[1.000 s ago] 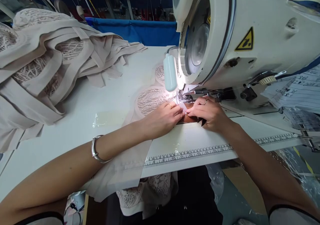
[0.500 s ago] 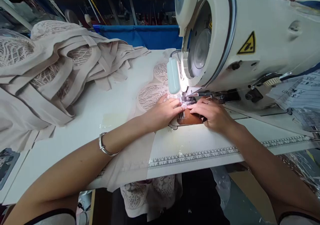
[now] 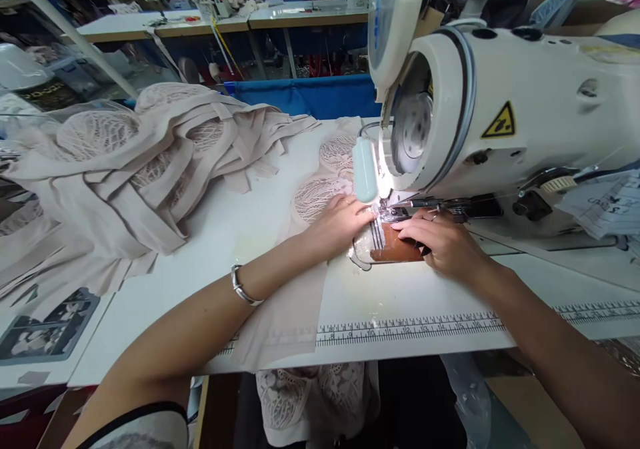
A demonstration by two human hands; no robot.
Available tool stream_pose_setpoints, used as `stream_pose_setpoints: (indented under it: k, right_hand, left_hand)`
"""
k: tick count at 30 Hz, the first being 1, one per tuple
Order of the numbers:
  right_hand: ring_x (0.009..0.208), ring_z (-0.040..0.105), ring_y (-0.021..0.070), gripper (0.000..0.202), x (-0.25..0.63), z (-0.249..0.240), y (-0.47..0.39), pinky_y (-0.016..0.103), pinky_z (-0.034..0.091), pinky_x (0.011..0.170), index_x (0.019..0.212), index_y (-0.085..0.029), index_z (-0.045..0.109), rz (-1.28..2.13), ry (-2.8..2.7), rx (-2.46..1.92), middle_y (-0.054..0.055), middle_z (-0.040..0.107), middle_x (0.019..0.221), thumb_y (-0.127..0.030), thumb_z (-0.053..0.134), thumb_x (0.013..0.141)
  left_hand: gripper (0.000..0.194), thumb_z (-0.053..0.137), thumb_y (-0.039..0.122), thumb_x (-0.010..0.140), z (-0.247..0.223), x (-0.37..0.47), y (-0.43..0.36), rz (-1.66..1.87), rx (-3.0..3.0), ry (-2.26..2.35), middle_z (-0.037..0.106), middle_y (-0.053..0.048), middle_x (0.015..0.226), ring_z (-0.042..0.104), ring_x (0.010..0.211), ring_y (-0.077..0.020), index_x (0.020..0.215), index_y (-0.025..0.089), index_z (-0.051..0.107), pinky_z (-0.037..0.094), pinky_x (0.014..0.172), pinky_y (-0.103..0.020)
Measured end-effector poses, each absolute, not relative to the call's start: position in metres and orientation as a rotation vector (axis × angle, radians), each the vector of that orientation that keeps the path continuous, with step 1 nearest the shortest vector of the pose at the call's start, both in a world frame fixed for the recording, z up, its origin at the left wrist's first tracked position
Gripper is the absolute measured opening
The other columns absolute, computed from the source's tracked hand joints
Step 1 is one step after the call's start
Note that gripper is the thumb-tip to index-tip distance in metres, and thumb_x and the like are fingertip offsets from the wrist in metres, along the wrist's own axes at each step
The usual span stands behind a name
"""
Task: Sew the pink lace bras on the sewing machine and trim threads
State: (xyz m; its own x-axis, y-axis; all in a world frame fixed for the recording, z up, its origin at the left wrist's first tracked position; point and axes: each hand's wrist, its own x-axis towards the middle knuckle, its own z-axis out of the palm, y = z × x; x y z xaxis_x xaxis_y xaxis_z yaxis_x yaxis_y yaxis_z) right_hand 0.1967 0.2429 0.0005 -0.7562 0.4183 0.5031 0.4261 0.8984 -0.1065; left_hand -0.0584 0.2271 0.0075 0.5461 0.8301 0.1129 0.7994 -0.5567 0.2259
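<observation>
My left hand (image 3: pixel 345 226) lies on a beige lace bra (image 3: pixel 320 199) on the machine bed, its fingertips closed on the edge near the presser foot (image 3: pixel 393 214). Sheer beige fabric (image 3: pixel 283 322) hangs from there under my left forearm and over the table's front edge. To the right of the foot, my right hand (image 3: pixel 443 239) is curled above the brown plate (image 3: pixel 397 242). A small black tool (image 3: pixel 424 250) pokes out beneath its fingers; most of it is hidden. The white sewing machine (image 3: pixel 540 96) stands over both hands, its lamp (image 3: pixel 365 169) lighting the needle area.
A heap of beige lace bras (image 3: pixel 165 149) covers the table's left side. A printed ruler strip (image 3: pixel 400 326) runs along the front edge. Another lace bra (image 3: pixel 310 402) lies on my lap. A grey tray (image 3: pixel 50 326) sits at far left, and more sewing tables (image 3: pixel 210 26) stand behind.
The view has tilted up and swung left, showing more of the room behind. My right hand has drawn back slightly from the presser foot, and the black tool under it shows more. My left hand stays by the foot.
</observation>
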Motion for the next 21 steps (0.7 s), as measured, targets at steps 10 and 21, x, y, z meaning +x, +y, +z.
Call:
stream_pose_setpoints:
  k: [10,21]
  right_hand:
    - [0.093,0.075,0.0212,0.044,0.193,0.004,0.243,0.031,0.059,0.074,0.091,-0.020,0.068,-0.011,-2.504,-0.576,0.004,0.080,0.106,0.007,0.041,0.069]
    - [0.092,0.077,0.0280,0.040,0.199,-0.004,0.251,0.045,0.062,0.085,0.101,-0.025,0.066,-0.120,-2.530,-0.513,0.003,0.079,0.108,-0.005,0.040,0.078]
  left_hand:
    - [0.079,0.047,0.050,0.100,0.045,-0.156,0.219,0.272,2.233,2.225,0.016,-0.025,0.169,0.010,0.156,-0.0463,0.161,0.007,0.020,0.015,0.122,-0.068]
    - [0.027,0.058,0.037,0.097,0.111,-0.308,0.155,0.529,1.636,2.887,0.064,-0.010,0.121,0.051,0.113,-0.0256,0.109,0.014,0.064,0.043,0.102,-0.044]
